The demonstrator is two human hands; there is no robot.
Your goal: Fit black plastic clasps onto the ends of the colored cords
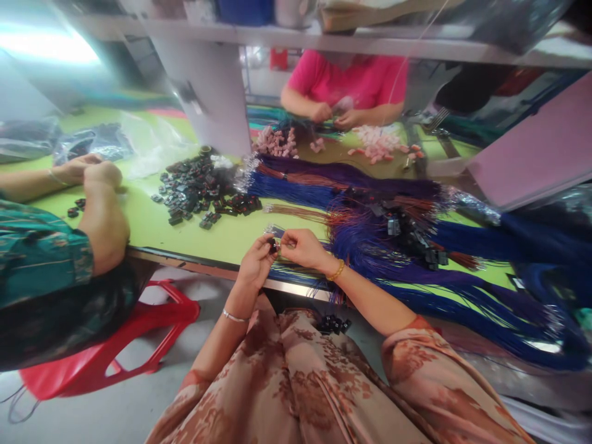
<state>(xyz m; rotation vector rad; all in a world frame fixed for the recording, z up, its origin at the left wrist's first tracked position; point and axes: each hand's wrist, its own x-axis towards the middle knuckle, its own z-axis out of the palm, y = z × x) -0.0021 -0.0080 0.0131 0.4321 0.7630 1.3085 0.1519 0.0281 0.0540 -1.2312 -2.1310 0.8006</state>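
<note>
My left hand [256, 262] is closed on a small black plastic connector [272, 245] above the table's front edge. Close beside it, my right hand [298, 246] is pinched at the connector's right side; what lies between its fingertips is too small to see, perhaps a wire end. Bundles of blue wires [296, 189] with silvery ends stretch across the table behind my hands. Brown wires [300, 211] lie just beyond my fingers. A heap of black connectors [198, 185] is spread to the left of the bundles.
A co-worker in green [41, 259] sits at the left near a red stool [161, 314]. Across the table, a person in pink [346, 80] works behind piles of pink connectors [377, 143]. A shelf [296, 37] spans overhead. More black connectors [333, 324] hang below the table edge.
</note>
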